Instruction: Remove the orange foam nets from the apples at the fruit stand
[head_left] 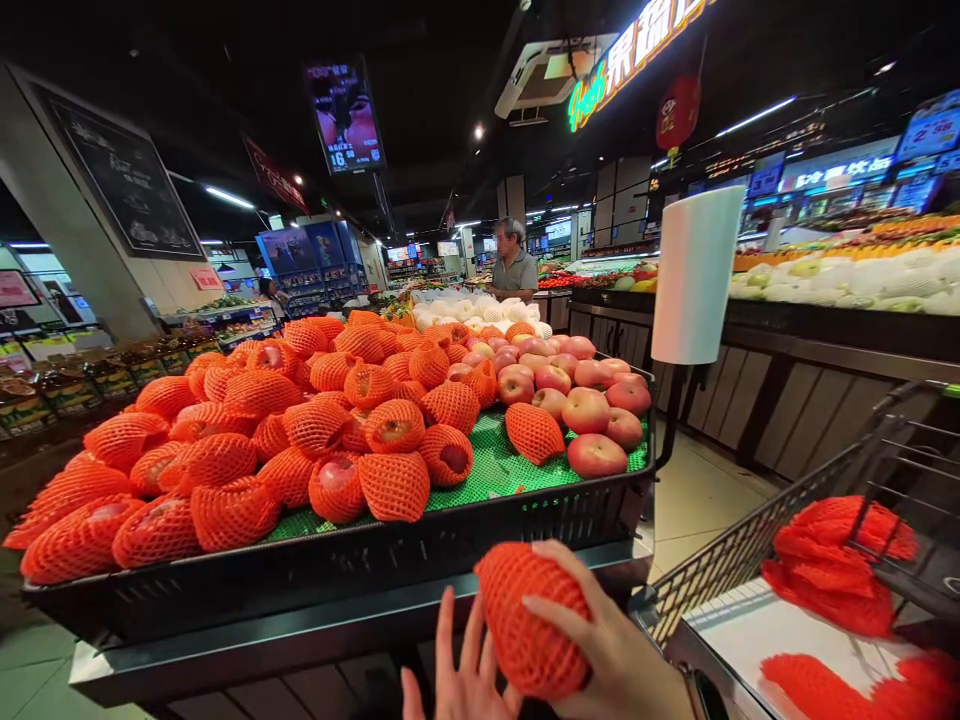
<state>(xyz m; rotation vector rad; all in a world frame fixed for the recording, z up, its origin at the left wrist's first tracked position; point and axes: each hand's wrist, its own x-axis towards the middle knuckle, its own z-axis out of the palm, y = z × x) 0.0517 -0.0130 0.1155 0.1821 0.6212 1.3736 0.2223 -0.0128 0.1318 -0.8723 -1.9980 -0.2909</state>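
Produce tray (352,578), black and lined with green matting (491,450), spreads before us, foam-netted apples (259,395) heaped at left, bare apples (586,412) at right. Shopping cart (765,522) to our right holds orange foam nets (832,565); a white roll (694,280) rises by the tray's right corner. Our left hand (461,688) opens, fingers spread, close beside the foam-netted fruit (525,615), contact unclear. Our right hand (611,640) curls around that fruit, in front of the tray.
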